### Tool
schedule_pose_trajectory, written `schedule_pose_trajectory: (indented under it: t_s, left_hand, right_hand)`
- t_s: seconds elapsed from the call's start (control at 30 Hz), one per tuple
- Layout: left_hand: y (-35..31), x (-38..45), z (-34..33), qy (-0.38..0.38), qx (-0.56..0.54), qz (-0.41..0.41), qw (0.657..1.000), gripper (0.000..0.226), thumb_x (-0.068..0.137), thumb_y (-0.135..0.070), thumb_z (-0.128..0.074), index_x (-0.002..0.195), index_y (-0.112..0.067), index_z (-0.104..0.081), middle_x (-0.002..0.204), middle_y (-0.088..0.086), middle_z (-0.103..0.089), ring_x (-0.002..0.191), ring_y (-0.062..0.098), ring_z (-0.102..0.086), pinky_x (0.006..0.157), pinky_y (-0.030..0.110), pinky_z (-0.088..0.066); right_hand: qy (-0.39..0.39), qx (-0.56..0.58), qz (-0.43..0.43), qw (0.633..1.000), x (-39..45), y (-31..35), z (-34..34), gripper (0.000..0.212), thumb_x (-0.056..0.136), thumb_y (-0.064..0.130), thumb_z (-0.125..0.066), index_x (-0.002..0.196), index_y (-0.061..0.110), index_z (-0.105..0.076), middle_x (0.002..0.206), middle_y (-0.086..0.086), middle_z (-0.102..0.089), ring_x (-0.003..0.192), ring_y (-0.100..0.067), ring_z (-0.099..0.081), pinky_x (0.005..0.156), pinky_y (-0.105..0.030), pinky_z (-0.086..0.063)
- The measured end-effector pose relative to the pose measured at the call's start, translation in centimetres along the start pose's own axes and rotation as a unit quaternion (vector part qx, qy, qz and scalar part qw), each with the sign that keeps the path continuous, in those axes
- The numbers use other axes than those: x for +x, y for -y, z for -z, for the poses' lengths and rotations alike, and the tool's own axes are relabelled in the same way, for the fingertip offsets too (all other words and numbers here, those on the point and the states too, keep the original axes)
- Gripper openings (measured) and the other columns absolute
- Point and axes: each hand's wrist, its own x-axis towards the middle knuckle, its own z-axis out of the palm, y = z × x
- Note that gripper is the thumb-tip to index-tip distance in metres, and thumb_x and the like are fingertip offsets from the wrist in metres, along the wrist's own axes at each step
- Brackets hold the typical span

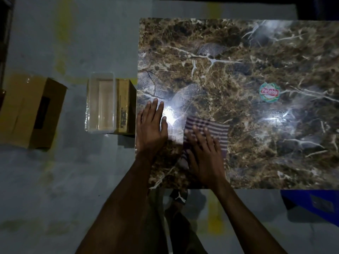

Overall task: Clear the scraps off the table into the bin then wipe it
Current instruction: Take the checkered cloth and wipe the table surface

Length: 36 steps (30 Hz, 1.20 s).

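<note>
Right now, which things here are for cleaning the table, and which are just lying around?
For the job:
- striped cloth, flat under the right hand
- marble-patterned table, with the left hand flat on it
- clear plastic bin beside the table

Just lying about:
- open cardboard box on the floor
- cardboard box under the bin
- round sticker on the table
- blue crate

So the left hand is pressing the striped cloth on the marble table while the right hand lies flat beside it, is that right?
Not quite, the hands are swapped. In the head view the right hand presses the striped cloth on the marble table, while the left hand lies flat on the tabletop beside it.
</note>
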Motion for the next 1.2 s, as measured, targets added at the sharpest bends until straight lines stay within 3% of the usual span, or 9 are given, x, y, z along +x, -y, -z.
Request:
schedule_pose_trajectory:
  t_s: [0.13,0.27,0.4,0.5,0.6,0.77,0.87,1.07,1.2]
  left_hand:
    - [0.2,-0.1,0.0,-0.004,0.002,-0.007,1.0,0.054,0.106,-0.027,-0.049,0.159,-0.023,-0.039,0.167,-0.002,-0.033,0.158,0.014,-0.02,0.127,0.043,-0.018]
    - [0.3,-0.1,-0.3,-0.003,0.0,-0.01,1.0,0.053,0.107,-0.028,-0.047,0.159,-0.022,-0.038,0.167,-0.001,-0.033,0.158,0.016,-0.021,0.126,0.046,-0.021]
    - [0.3,-0.1,-0.5,-0.012,0.012,-0.011,1.0,0.053,0.106,-0.028,-0.047,0.158,-0.022,-0.041,0.166,0.0,-0.035,0.156,0.017,-0.025,0.126,0.045,-0.021]
    - [0.3,-0.1,-0.5,-0.001,0.029,-0.011,1.0,0.053,0.107,-0.03,-0.045,0.159,-0.023,-0.038,0.168,0.0,-0.032,0.157,0.017,-0.023,0.126,0.043,-0.018]
    - [0.3,-0.1,-0.3,0.002,0.069,-0.026,0.997,0.051,0.107,-0.031,-0.042,0.157,-0.02,-0.042,0.167,0.003,-0.034,0.155,0.02,-0.026,0.126,0.045,-0.017]
    - [0.5,-0.5,-0.6,-0.001,0.091,-0.074,0.993,0.048,0.104,-0.025,-0.043,0.15,-0.012,-0.049,0.16,0.008,-0.043,0.15,0.026,-0.036,0.124,0.052,-0.022]
    - [0.4,-0.7,-0.7,0.004,0.08,-0.102,0.991,0.047,0.101,-0.021,-0.045,0.146,-0.01,-0.052,0.154,0.01,-0.048,0.144,0.03,-0.041,0.121,0.054,-0.026]
    - [0.8,-1.2,-1.5,0.014,0.067,-0.166,0.984,0.04,0.098,-0.01,-0.051,0.136,-0.003,-0.058,0.145,0.019,-0.055,0.133,0.04,-0.05,0.112,0.053,-0.039]
    - [0.4,-1.4,-2.0,0.014,0.045,-0.139,0.989,0.034,0.099,-0.006,-0.054,0.133,-0.004,-0.059,0.143,0.02,-0.055,0.132,0.04,-0.05,0.107,0.054,-0.042]
  right_hand:
    - [-0.027,0.007,-0.056,0.998,3.7,2.5,-0.4,0.059,0.111,0.041,-0.037,0.166,0.033,-0.018,0.175,0.003,-0.011,0.162,-0.025,-0.001,0.129,-0.052,-0.006]
    - [-0.035,0.013,0.016,0.999,0.5,4.2,-1.8,0.057,0.109,0.039,-0.04,0.164,0.025,-0.029,0.172,-0.003,-0.021,0.161,-0.031,-0.01,0.126,-0.056,-0.017]
    - [-0.002,0.008,0.067,0.998,-5.9,3.4,-2.1,0.058,0.109,0.038,-0.04,0.164,0.029,-0.026,0.173,0.001,-0.019,0.161,-0.03,-0.01,0.127,-0.054,-0.018]
    - [0.012,-0.015,-0.003,1.0,-6.8,1.2,-1.4,0.059,0.11,0.042,-0.04,0.165,0.034,-0.02,0.175,0.005,-0.01,0.162,-0.027,-0.003,0.127,-0.054,-0.017]
    - [-0.028,-0.01,-0.092,0.995,-3.7,1.1,-1.4,0.058,0.111,0.043,-0.035,0.166,0.033,-0.018,0.175,0.004,-0.011,0.162,-0.026,0.0,0.128,-0.054,-0.01]
    - [-0.04,-0.003,-0.046,0.998,-0.7,4.5,-2.5,0.057,0.109,0.04,-0.033,0.165,0.027,-0.026,0.173,-0.001,-0.019,0.161,-0.028,-0.008,0.128,-0.054,-0.011]
    - [0.012,-0.012,0.001,1.0,-5.5,4.8,-2.6,0.058,0.111,0.044,-0.027,0.166,0.035,-0.012,0.175,0.004,-0.007,0.162,-0.024,0.005,0.129,-0.052,-0.009]
    - [-0.032,-0.003,-0.086,0.996,-6.8,0.5,-1.5,0.057,0.111,0.047,-0.027,0.166,0.035,-0.017,0.174,0.006,-0.012,0.162,-0.023,-0.004,0.125,-0.056,-0.02]
    - [-0.044,-0.007,-0.116,0.992,-2.8,1.8,-1.8,0.058,0.111,0.047,-0.023,0.166,0.031,-0.017,0.174,0.002,-0.013,0.162,-0.026,-0.001,0.127,-0.056,-0.013]
